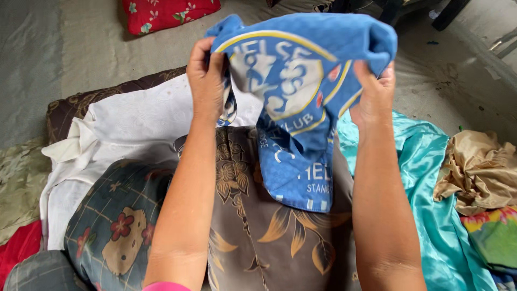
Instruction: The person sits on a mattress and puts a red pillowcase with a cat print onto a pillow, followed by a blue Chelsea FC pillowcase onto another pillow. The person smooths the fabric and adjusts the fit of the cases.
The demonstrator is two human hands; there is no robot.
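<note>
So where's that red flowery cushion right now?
In the head view, the red flowery cushion lies at the top edge, left of centre, on the grey floor covering beyond the white cloth.

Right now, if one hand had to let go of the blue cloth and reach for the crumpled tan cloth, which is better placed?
The right hand. The tan cloth lies on its side, past the teal sheet, while the left hand would have to cross over. Both hands grip the blue cloth now.

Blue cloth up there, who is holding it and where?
Both hands: left hand and right hand grip the blue cloth at its upper side edges.
</note>
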